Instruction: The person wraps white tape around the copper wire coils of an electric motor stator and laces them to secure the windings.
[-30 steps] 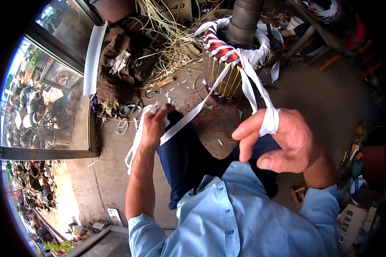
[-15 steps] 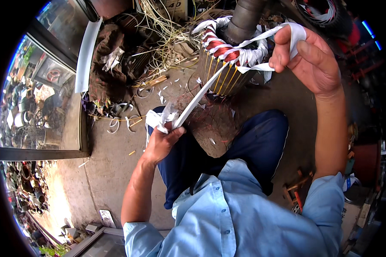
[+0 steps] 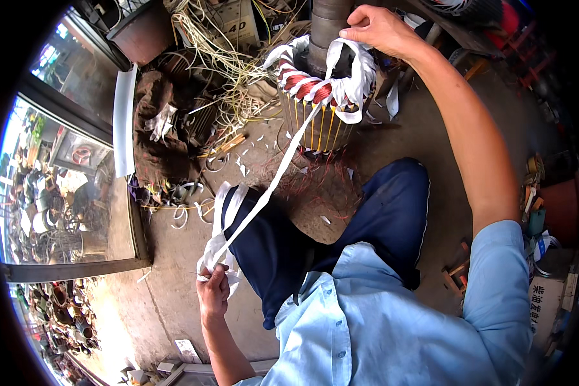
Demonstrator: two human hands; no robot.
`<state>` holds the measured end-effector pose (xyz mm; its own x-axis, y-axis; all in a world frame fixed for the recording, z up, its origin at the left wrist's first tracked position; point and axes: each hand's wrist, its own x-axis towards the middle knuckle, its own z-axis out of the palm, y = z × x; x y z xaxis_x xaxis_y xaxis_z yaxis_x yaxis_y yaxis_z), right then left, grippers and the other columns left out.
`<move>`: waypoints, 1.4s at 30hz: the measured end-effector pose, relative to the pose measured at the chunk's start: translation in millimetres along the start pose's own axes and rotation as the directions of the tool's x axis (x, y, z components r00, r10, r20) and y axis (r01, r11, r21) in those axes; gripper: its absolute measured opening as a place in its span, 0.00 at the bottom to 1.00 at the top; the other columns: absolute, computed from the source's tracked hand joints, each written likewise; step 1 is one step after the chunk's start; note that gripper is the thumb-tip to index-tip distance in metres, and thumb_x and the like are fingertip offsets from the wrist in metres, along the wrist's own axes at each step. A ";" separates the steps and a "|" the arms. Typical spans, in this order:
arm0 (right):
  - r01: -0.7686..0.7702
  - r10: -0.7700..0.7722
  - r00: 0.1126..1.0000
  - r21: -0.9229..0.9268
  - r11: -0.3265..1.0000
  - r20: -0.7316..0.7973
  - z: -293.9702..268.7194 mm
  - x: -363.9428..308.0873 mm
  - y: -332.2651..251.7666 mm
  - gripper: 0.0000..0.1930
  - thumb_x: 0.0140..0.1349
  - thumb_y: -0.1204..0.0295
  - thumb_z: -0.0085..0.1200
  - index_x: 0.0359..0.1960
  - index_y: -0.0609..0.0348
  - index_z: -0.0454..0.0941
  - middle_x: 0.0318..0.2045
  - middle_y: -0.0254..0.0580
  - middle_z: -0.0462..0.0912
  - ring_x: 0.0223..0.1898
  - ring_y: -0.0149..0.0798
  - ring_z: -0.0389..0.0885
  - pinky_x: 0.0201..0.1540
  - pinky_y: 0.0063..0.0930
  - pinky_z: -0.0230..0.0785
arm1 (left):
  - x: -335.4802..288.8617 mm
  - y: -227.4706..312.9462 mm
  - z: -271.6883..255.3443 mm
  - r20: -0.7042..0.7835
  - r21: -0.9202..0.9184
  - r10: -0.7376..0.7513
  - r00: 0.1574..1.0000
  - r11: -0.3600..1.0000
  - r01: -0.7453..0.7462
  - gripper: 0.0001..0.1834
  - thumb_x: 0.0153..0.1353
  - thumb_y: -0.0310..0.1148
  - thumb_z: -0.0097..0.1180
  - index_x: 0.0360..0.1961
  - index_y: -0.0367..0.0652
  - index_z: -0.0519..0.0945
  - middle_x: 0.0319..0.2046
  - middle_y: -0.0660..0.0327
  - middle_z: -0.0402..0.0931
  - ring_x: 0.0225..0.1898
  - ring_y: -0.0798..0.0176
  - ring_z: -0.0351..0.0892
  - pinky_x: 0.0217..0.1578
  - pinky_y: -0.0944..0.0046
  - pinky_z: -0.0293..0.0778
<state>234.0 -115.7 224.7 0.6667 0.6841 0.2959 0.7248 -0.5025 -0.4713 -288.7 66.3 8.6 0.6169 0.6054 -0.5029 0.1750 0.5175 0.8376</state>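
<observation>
A motor stator (image 3: 315, 125) stands upright on the floor before my knees, with yellow strips down its side. White cloth tape (image 3: 282, 174) is wound around the red wire coil (image 3: 295, 82) on its top. My left hand (image 3: 213, 293) is closed on a bunch of this tape beside my left knee, and a taut length runs from there up to the coil. Above the coil's far right side, my right hand (image 3: 381, 31) pinches a raised loop of the tape between thumb and finger. A dark cylinder (image 3: 328, 32) rises from the stator's middle.
Tangled pale wires (image 3: 228, 61) and a dark brown cloth (image 3: 154, 138) lie at the far left, near a glass-paned frame (image 3: 77, 264). Paper scraps and red wire bits litter the floor around the stator. At right is a cardboard box (image 3: 550, 302).
My left hand has drawn back toward me, pulling the tape longer and taut. The right hand has moved left and away from me, and the wide loop around its fingers has become small.
</observation>
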 end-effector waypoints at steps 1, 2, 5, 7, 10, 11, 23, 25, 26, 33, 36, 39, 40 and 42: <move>-0.048 0.050 0.999 0.079 0.996 -0.016 6.0 -3.7 0.3 0.26 0.58 0.59 0.63 0.50 0.69 0.74 0.46 0.52 0.82 0.48 0.40 0.81 0.52 0.33 0.71 | -0.2 -0.4 3.2 0.000 -0.003 0.003 1.000 1.000 -0.003 0.07 0.65 0.31 0.56 0.35 0.38 0.77 0.14 0.73 0.60 0.10 0.80 0.51 0.10 0.76 0.47; -0.010 0.037 0.978 0.131 0.991 -0.206 21.9 -9.6 11.9 0.26 0.58 0.60 0.62 0.51 0.67 0.74 0.47 0.52 0.82 0.48 0.43 0.81 0.53 0.35 0.72 | -2.6 3.0 6.1 0.005 0.004 0.001 1.000 1.000 -0.001 0.07 0.66 0.31 0.56 0.35 0.38 0.77 0.13 0.73 0.60 0.10 0.80 0.51 0.10 0.76 0.46; -0.023 0.119 0.814 0.173 0.985 -0.569 54.1 -64.9 37.0 0.23 0.60 0.62 0.60 0.51 0.65 0.72 0.47 0.50 0.80 0.45 0.42 0.81 0.50 0.34 0.74 | 4.7 -0.9 9.2 0.053 0.013 0.006 0.999 1.000 -0.007 0.07 0.66 0.31 0.56 0.35 0.38 0.77 0.13 0.73 0.60 0.10 0.80 0.51 0.10 0.76 0.46; -0.063 0.240 0.804 0.323 0.944 -0.544 89.5 -117.4 37.6 0.17 0.58 0.68 0.62 0.44 0.63 0.72 0.37 0.43 0.80 0.37 0.36 0.80 0.43 0.31 0.75 | 4.5 -0.8 11.1 0.053 0.019 -0.002 0.999 1.000 0.001 0.07 0.66 0.31 0.56 0.35 0.38 0.77 0.13 0.73 0.60 0.10 0.80 0.51 0.10 0.76 0.45; -0.229 0.436 0.800 0.462 0.857 -0.412 155.1 -178.9 53.2 0.15 0.57 0.74 0.61 0.44 0.60 0.72 0.37 0.41 0.80 0.36 0.34 0.79 0.40 0.29 0.75 | 10.1 3.6 19.2 0.082 0.045 -0.007 0.997 0.999 0.003 0.07 0.66 0.32 0.56 0.35 0.38 0.77 0.13 0.73 0.60 0.10 0.80 0.50 0.10 0.76 0.45; -0.289 0.475 0.803 0.462 0.839 -0.360 174.9 -192.2 53.0 0.16 0.56 0.75 0.61 0.45 0.59 0.71 0.38 0.41 0.80 0.37 0.35 0.80 0.41 0.30 0.75 | 11.2 4.4 19.5 0.089 0.049 -0.008 0.996 0.999 0.004 0.07 0.66 0.32 0.56 0.35 0.38 0.77 0.13 0.73 0.60 0.10 0.80 0.50 0.10 0.76 0.45; -0.341 0.390 0.917 0.338 0.877 -0.087 250.3 -183.1 56.6 0.15 0.61 0.66 0.60 0.49 0.50 0.76 0.19 0.44 0.76 0.24 0.49 0.78 0.31 0.45 0.71 | 18.5 -13.1 13.1 0.072 0.156 -0.080 0.994 0.985 0.068 0.06 0.66 0.31 0.56 0.36 0.40 0.78 0.13 0.74 0.59 0.10 0.80 0.51 0.11 0.76 0.46; -0.379 0.342 0.925 0.470 0.797 0.166 234.6 -174.9 41.8 0.11 0.64 0.65 0.55 0.42 0.58 0.79 0.20 0.41 0.78 0.23 0.36 0.79 0.26 0.31 0.72 | 14.7 -22.9 -5.1 0.018 0.220 -0.099 0.995 0.971 0.093 0.06 0.66 0.31 0.55 0.35 0.40 0.78 0.13 0.74 0.60 0.10 0.80 0.51 0.11 0.76 0.46; -0.427 0.284 0.903 0.622 0.656 0.321 218.6 -175.6 28.3 0.11 0.65 0.66 0.54 0.42 0.59 0.79 0.20 0.39 0.78 0.22 0.33 0.78 0.25 0.28 0.71 | 9.9 -26.6 -18.4 -0.022 0.254 -0.130 0.991 0.958 0.131 0.06 0.66 0.31 0.55 0.34 0.39 0.78 0.13 0.74 0.60 0.10 0.80 0.51 0.10 0.75 0.46; -0.407 -0.105 0.899 0.900 0.156 0.425 58.3 -158.0 -26.5 0.10 0.65 0.66 0.57 0.39 0.60 0.74 0.16 0.30 0.73 0.16 0.22 0.67 0.18 0.16 0.60 | -6.7 -30.9 -64.1 -0.084 0.213 -0.172 0.981 0.959 0.187 0.07 0.65 0.32 0.54 0.34 0.39 0.77 0.15 0.72 0.62 0.10 0.80 0.53 0.09 0.75 0.48; -0.243 0.073 0.967 0.808 0.537 0.243 31.7 -122.8 -20.7 0.08 0.64 0.69 0.59 0.36 0.59 0.74 0.18 0.27 0.72 0.17 0.19 0.66 0.18 0.15 0.58 | -2.2 -28.4 -65.3 -0.102 0.230 -0.146 0.984 0.959 0.166 0.07 0.66 0.32 0.53 0.34 0.40 0.75 0.15 0.72 0.62 0.10 0.80 0.53 0.08 0.76 0.48; 0.025 0.001 0.986 0.155 0.988 -0.166 25.0 -86.9 16.2 0.09 0.59 0.73 0.61 0.30 0.60 0.72 0.20 0.29 0.72 0.24 0.22 0.69 0.26 0.22 0.62 | 1.7 -24.8 -56.9 -0.099 0.229 -0.137 0.986 0.961 0.156 0.06 0.65 0.32 0.53 0.34 0.40 0.76 0.15 0.71 0.63 0.10 0.80 0.54 0.09 0.76 0.48; 0.013 0.003 0.974 0.069 0.998 -0.224 23.2 -78.2 22.6 0.08 0.57 0.75 0.60 0.31 0.61 0.72 0.20 0.31 0.72 0.24 0.25 0.69 0.28 0.25 0.63 | 0.8 -23.6 -54.4 -0.104 0.228 -0.135 0.985 0.961 0.156 0.06 0.64 0.31 0.53 0.34 0.40 0.76 0.15 0.71 0.64 0.11 0.79 0.54 0.09 0.75 0.49; 0.020 -0.038 0.945 -0.057 0.998 -0.325 20.6 -68.1 27.7 0.08 0.55 0.77 0.59 0.34 0.62 0.73 0.21 0.35 0.74 0.25 0.30 0.71 0.31 0.28 0.65 | 2.4 -28.8 -54.1 -0.108 0.212 -0.141 0.984 0.964 0.162 0.06 0.64 0.31 0.54 0.33 0.40 0.76 0.15 0.71 0.64 0.10 0.79 0.54 0.09 0.75 0.49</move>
<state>205.1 -165.4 174.4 0.6592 0.4938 0.5671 0.7468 -0.5177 -0.4174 -333.8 85.6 -28.2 0.4991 0.5881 -0.6364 0.4315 0.4682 0.7711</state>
